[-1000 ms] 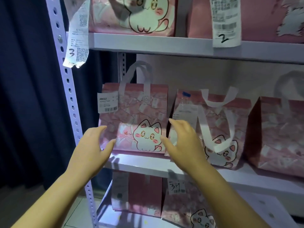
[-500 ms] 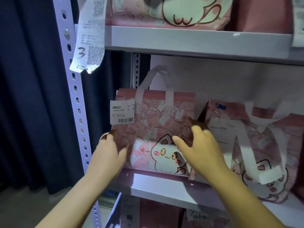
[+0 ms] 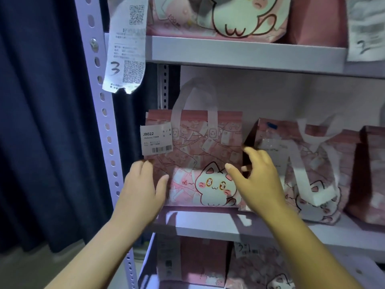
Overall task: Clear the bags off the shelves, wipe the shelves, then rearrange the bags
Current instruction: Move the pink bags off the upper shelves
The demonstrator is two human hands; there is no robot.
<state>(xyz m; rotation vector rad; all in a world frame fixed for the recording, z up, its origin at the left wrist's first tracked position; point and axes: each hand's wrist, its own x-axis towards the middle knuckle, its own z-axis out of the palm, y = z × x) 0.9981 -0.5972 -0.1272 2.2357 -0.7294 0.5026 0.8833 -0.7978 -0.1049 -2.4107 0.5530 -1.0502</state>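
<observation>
A pink cat-print tote bag (image 3: 193, 155) with white handles and a "J8022" label stands upright at the left end of the middle shelf (image 3: 208, 224). My left hand (image 3: 143, 188) holds its left edge, thumb across the front. My right hand (image 3: 256, 180) holds its right edge, thumb on the front and fingers tucked into the gap beside a second pink bag (image 3: 308, 174). A third bag (image 3: 373, 174) shows at the far right edge of the view.
The upper shelf (image 3: 239, 53) holds more pink bags (image 3: 218, 15), with a paper slip marked "3" (image 3: 127, 51) hanging at its left. A perforated metal upright (image 3: 100, 101) and a dark curtain (image 3: 41, 122) stand left. Further bags (image 3: 200, 261) fill the shelf below.
Both hands moved forward from in front of the shelf onto the left bag's two sides, and the view came closer to the shelf.
</observation>
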